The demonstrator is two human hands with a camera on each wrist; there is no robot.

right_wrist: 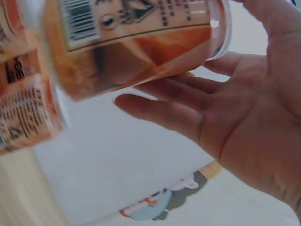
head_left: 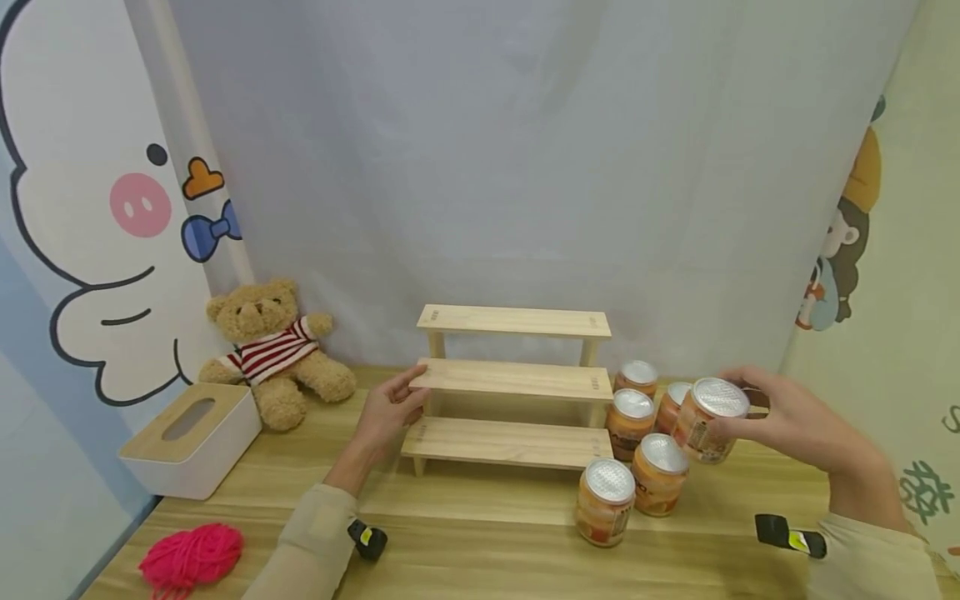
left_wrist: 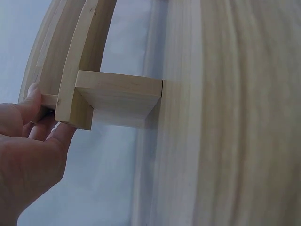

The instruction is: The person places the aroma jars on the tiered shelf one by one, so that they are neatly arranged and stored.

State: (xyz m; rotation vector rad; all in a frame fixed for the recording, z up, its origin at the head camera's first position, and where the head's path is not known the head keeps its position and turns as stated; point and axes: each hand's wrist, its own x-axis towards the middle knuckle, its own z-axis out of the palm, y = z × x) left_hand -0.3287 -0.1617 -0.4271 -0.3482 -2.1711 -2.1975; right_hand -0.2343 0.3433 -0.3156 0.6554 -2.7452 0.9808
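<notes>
A three-tier wooden step shelf (head_left: 517,379) stands against the back curtain. My left hand (head_left: 388,410) grips the left end of its middle board; in the left wrist view, the thumb (left_wrist: 30,101) lies on one side of the wood and the fingers curl round the other. On the right, my right hand (head_left: 798,421) holds an orange-labelled can (head_left: 705,429) with a silver lid, thumb in front and fingers behind. The can is tilted and overlaps its neighbours in the head view. Several matching cans, including a front one (head_left: 604,504), stand beside the shelf's right end.
A teddy bear (head_left: 273,350) in a striped shirt sits at the back left. Before it stands a white tissue box (head_left: 225,450) with a wooden lid. Pink yarn (head_left: 193,557) lies at the table's front left. The right wall (head_left: 885,375) rises close beyond my right hand.
</notes>
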